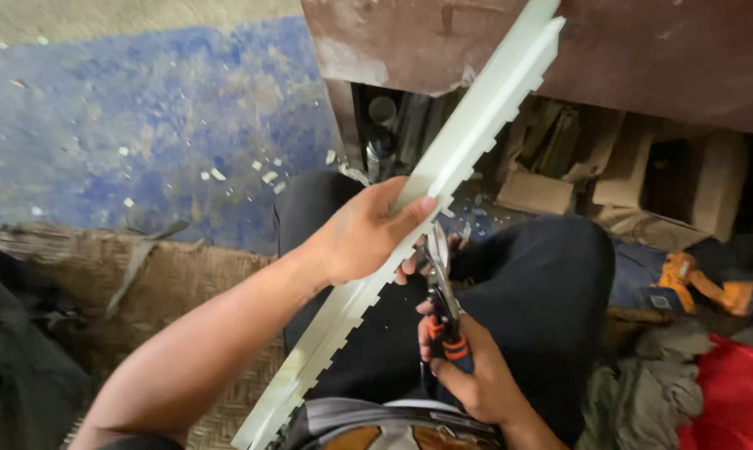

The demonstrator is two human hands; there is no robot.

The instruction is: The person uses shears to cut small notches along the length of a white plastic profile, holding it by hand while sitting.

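Observation:
My left hand grips a long pale metal strip that runs diagonally from lower left to upper right across my lap. One edge of the strip is cut into a row of notches. My right hand is shut around the black and orange handles of metal snips. The snips' blades point up at the strip's notched edge, just right of my left fingers.
I sit on a woven mat in dark trousers. A worn blue floor littered with small offcuts lies ahead. A brown metal bench stands above wooden blocks. An orange power tool and red cloth lie at right.

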